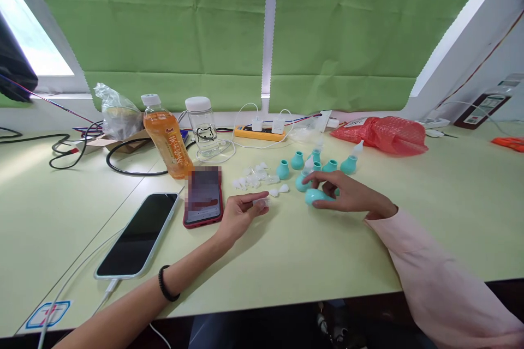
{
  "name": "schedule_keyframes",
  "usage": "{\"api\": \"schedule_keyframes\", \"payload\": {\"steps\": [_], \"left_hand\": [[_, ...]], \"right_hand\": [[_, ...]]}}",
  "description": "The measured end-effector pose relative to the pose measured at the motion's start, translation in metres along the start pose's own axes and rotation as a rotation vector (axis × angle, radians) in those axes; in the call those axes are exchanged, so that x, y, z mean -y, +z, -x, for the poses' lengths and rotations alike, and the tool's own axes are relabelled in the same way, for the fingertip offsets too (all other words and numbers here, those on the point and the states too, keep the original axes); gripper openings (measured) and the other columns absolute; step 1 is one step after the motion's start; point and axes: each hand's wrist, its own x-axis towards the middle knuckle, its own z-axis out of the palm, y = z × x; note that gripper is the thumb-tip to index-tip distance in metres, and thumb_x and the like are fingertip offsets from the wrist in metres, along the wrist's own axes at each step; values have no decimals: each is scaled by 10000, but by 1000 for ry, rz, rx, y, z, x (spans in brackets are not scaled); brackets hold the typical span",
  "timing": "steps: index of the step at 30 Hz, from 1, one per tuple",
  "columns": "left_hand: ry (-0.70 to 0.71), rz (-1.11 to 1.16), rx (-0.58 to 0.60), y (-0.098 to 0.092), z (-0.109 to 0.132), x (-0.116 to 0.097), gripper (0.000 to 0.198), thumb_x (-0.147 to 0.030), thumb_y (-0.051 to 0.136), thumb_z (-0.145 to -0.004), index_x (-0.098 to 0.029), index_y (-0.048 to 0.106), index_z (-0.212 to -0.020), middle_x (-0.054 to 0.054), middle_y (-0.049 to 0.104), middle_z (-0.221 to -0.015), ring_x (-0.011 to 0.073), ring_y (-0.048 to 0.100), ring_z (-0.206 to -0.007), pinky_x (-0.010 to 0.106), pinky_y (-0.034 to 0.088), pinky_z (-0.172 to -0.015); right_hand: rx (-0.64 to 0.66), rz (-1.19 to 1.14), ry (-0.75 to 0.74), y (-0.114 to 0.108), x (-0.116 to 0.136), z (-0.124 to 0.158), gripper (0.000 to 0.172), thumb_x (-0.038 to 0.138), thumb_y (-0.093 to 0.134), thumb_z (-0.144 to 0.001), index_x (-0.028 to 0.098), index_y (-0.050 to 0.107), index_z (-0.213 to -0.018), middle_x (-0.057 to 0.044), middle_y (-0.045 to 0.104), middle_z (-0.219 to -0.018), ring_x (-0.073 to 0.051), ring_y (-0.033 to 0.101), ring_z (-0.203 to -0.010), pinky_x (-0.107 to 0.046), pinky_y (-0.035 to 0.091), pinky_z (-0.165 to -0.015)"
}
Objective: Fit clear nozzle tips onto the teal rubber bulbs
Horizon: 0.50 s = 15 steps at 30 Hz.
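Bulb [316, 196], teal and tilted onto its side, is grasped between the thumb and fingers of the right hand [344, 192]. Whether the index fingertip contacts the bulb behind cannot be told. A small clear piece [262, 203] is pinched by the thumb and index finger of the left hand [240, 216]. Two white tips [278, 191] are positioned just beyond it, near loose small parts [251, 175]. Further teal bulbs [297, 161] are grouped upright behind the right hand; the rightmost is fitted with a translucent nozzle [358, 147].
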Motion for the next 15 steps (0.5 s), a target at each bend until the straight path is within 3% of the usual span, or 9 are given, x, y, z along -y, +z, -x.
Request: {"api": "schedule_keyframes", "payload": {"steps": [3,7,11,15], "left_hand": [[-87,86,29,-2,-1,3,350,-306,643,-643,-125,618,-942,28,658,-776,160,627,-719,350,472,-830],[-178,138,116,-4,-2,3,345,-316,617,-677,-121,604,-961,53,642,-834,173,627,-733,357,449,-851],[-199,140,219,-3,0,-2,396,-276,608,-690,-128,551,-1053,54,632,-798,170,602,-750,369,468,-792],[-191,126,350,-1,1,-4,532,-216,603,-684,-162,432,-1185,34,610,-770,148,581,-715,382,455,-773]], "right_hand": [[-11,-371,-76,14,12,-5,395,369,523,-720,237,465,-1087,-20,500,-819,-90,467,-576,-223,417,-501],[44,-767,-160,42,24,-12,343,334,597,-673,202,512,-978,-29,505,-857,-124,509,-710,-249,454,-596],[7,-984,-116,64,27,-17,341,272,647,-634,185,504,-932,-41,498,-912,-144,526,-790,-284,464,-675],[-82,-1098,-29,71,24,-18,325,245,647,-637,188,492,-917,-36,499,-897,-145,529,-799,-296,472,-687]]}}
